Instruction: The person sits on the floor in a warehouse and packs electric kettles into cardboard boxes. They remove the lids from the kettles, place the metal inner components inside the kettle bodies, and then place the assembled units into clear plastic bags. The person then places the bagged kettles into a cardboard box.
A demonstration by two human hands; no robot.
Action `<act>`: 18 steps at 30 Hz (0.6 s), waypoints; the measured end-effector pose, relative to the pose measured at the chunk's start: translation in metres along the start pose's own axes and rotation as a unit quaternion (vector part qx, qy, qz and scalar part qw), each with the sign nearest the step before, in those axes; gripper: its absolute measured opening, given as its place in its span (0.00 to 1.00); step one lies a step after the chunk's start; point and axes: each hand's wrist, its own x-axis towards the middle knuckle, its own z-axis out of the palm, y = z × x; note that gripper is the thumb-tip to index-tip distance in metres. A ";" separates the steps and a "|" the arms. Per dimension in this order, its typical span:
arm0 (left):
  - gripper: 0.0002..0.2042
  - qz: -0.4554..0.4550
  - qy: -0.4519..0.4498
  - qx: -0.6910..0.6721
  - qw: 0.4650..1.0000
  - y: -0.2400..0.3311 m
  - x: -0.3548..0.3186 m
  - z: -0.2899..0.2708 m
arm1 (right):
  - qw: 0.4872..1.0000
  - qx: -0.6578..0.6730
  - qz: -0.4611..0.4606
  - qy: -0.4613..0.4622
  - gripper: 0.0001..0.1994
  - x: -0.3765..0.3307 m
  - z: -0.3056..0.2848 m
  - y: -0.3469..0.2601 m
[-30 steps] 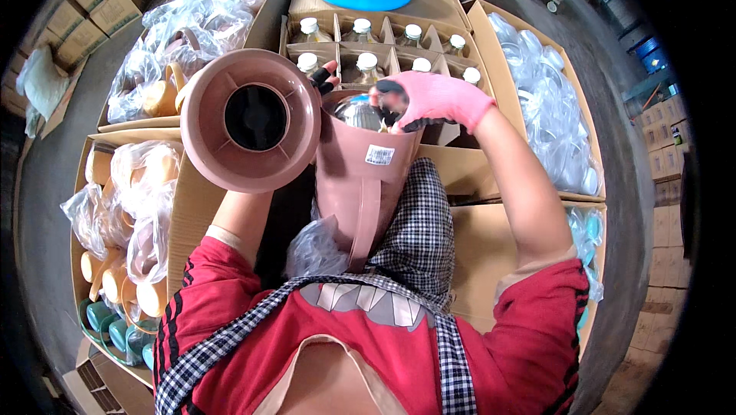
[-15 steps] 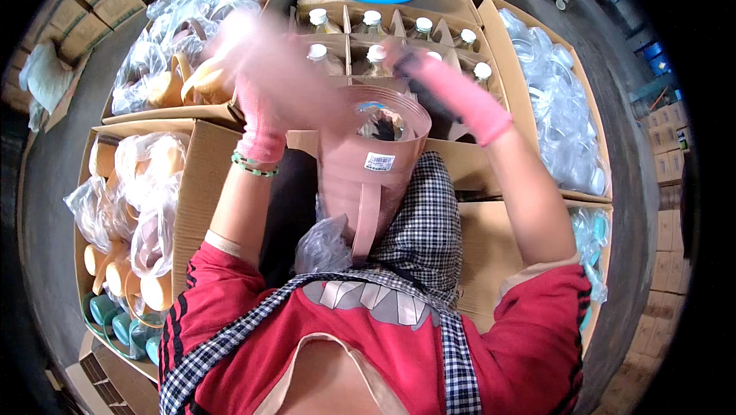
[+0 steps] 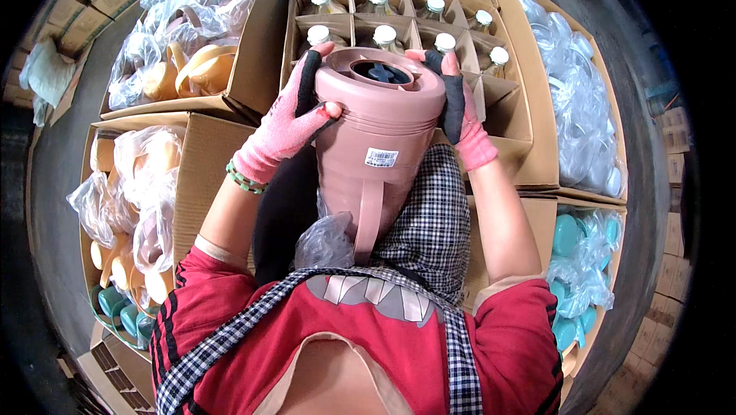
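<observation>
Head view: left hand (image 3: pixel 285 135) and right hand (image 3: pixel 460 108), gloved in pink and black, are clasping opposite edges of a dusty-pink round plastic collar (image 3: pixel 383 102) atop a dusty-pink tapered plastic jug (image 3: pixel 343 173), which is standing between the thighs (image 3: pixel 433 200). A brown partitioned cardboard box (image 3: pixel 502 150) is bordering its far edge; a brown open cardboard box (image 3: pixel 208 185) is narrowing the left forearm's (image 3: pixel 228 212) room.

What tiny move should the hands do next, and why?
Perhaps twist the collar gently: it sits on top of the jug, the left hand and right hand hold its opposite sides, and ridges that look like threads show just beneath it.
</observation>
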 end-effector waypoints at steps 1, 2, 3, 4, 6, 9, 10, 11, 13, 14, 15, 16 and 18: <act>0.34 -0.005 0.004 0.009 1.000 0.003 -0.001 0.000 | 1.000 0.014 0.009 -0.013 0.33 0.001 0.000 -0.001; 0.31 -0.003 0.019 0.044 0.999 0.006 -0.002 0.005 | 0.999 0.034 0.023 -0.024 0.32 0.003 -0.002 0.000; 0.30 -0.008 0.027 0.104 0.994 0.010 -0.002 0.010 | 0.998 0.053 0.034 -0.032 0.32 0.006 -0.008 0.001; 0.29 -0.010 0.023 0.133 0.991 0.016 -0.001 0.014 | 0.996 0.071 0.046 -0.039 0.31 0.009 -0.014 0.004; 0.27 -0.012 0.027 0.172 0.985 0.028 0.001 0.023 | 0.981 0.150 0.097 -0.073 0.29 0.018 -0.022 0.010; 0.26 -0.004 0.040 0.240 0.970 0.035 -0.002 0.032 | 0.957 0.233 0.136 -0.110 0.26 0.026 -0.027 0.018; 0.26 0.002 0.039 0.245 0.969 0.034 -0.002 0.033 | 0.949 0.254 0.143 -0.119 0.26 0.026 -0.026 0.019; 0.26 0.008 0.037 0.250 0.968 0.034 -0.002 0.033 | 0.948 0.257 0.145 -0.122 0.25 0.026 -0.027 0.018; 0.26 0.011 0.029 0.254 0.967 0.032 -0.003 0.034 | 0.945 0.262 0.147 -0.129 0.24 0.024 -0.029 0.016; 0.26 0.009 0.022 0.253 0.967 0.032 -0.002 0.034 | 0.955 0.239 0.133 -0.116 0.24 0.023 -0.033 0.017; 0.26 0.009 0.014 0.249 0.968 0.031 0.000 0.035 | 0.965 0.213 0.118 -0.100 0.23 0.021 -0.039 0.018; 0.27 -0.013 0.008 0.242 0.970 0.024 0.001 0.029 | 0.972 0.188 0.105 -0.090 0.23 0.021 -0.037 0.017; 0.28 -0.054 -0.007 0.082 0.995 0.004 0.003 0.012 | 0.997 0.043 0.054 -0.037 0.23 0.011 -0.028 0.016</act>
